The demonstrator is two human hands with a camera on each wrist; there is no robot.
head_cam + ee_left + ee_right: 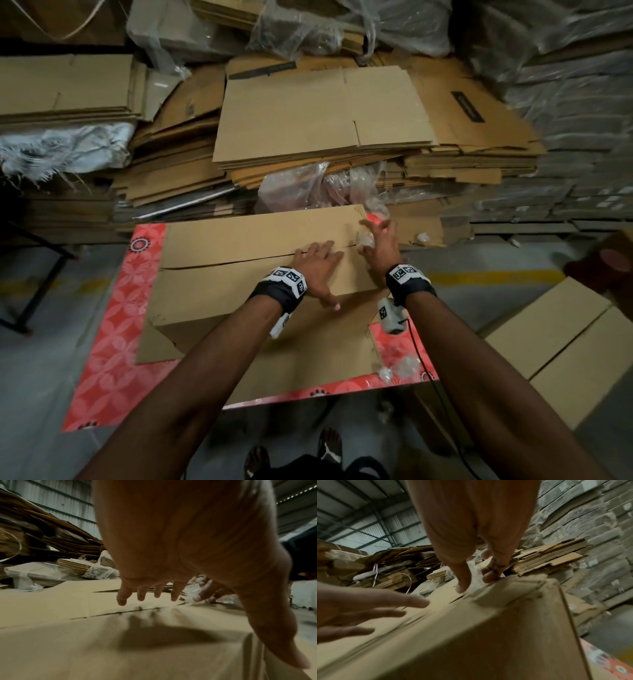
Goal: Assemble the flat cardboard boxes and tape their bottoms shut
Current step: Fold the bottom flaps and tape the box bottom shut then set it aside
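**Hands on the box seam**

While your left hand [318,270] lies flat with fingers spread on the cardboard box [239,274], your right hand [378,245] pinches a crumpled wad of clear tape [365,240] at the right end of the box's seam. That box sits flaps-up on the red patterned table [113,325], with stacked flat cartons [318,113] beyond it.

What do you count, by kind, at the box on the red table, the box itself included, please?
Box: 1
Hands: 2, the left hand flat on top, the right hand at the far right corner
Clear plastic wad, pinched in the right hand: 1
Total: 4
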